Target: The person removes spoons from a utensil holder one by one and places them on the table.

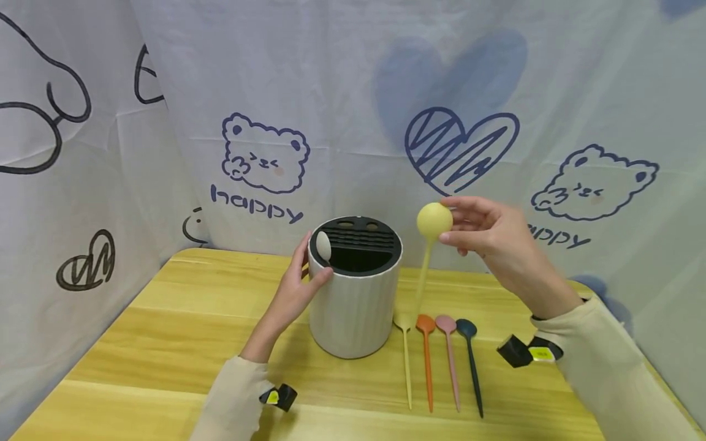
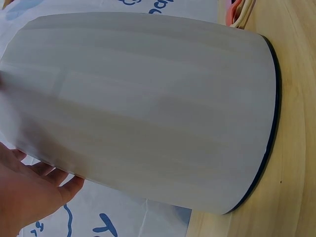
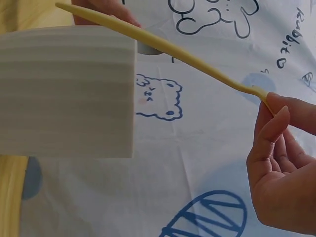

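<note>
My right hand pinches a yellow spoon by its round bowl, between thumb and fingers. The spoon's handle hangs down, to the right of a ribbed white utensil holder with a black slotted top. In the right wrist view the spoon appears side-on, its thin handle crossing in front of the holder's rim. My left hand grips the holder's left side near the top, thumb at the front and fingers partly hidden behind. Just above that thumb, a whitish spoon sticks up out of the holder's opening.
Right of the holder, a pale yellow spoon, an orange spoon, a pink spoon and a dark blue spoon lie in a row on the wooden table. A printed curtain hangs behind.
</note>
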Available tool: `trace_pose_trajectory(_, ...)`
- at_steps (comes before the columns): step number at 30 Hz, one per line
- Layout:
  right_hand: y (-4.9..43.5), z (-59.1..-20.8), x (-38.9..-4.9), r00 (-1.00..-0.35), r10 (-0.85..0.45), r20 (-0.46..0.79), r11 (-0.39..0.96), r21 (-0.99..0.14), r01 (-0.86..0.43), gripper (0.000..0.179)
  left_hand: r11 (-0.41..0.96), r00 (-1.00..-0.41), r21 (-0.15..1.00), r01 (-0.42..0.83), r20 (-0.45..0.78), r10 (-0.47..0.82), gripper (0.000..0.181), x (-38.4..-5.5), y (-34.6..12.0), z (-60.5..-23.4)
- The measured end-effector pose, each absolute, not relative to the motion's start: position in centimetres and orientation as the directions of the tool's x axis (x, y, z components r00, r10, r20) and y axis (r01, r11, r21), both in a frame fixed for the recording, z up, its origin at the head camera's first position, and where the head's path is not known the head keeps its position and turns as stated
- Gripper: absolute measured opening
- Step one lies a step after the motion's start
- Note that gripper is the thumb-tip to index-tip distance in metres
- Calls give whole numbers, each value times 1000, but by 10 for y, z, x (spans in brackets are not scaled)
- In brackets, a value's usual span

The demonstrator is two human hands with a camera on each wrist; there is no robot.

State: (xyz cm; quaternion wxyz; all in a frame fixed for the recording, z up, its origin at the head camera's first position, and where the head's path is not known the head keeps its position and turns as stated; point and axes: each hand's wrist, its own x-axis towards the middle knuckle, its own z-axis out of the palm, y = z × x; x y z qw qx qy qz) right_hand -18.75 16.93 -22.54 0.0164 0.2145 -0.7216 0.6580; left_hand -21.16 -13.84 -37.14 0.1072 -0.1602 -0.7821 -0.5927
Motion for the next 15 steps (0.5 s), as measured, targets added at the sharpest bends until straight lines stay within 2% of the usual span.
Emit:
trace_pose_trajectory(9,178,-249,-190,-949,-277,153,149,-968,-200,49,237,-926,896,376,357,120,81,-211,-138,-372)
trace_pose_trajectory(15,183,-272,-194,-957,-279,75,162,-979,-124,53,237,-929,898,370,351,119,81,-212,-138,-371)
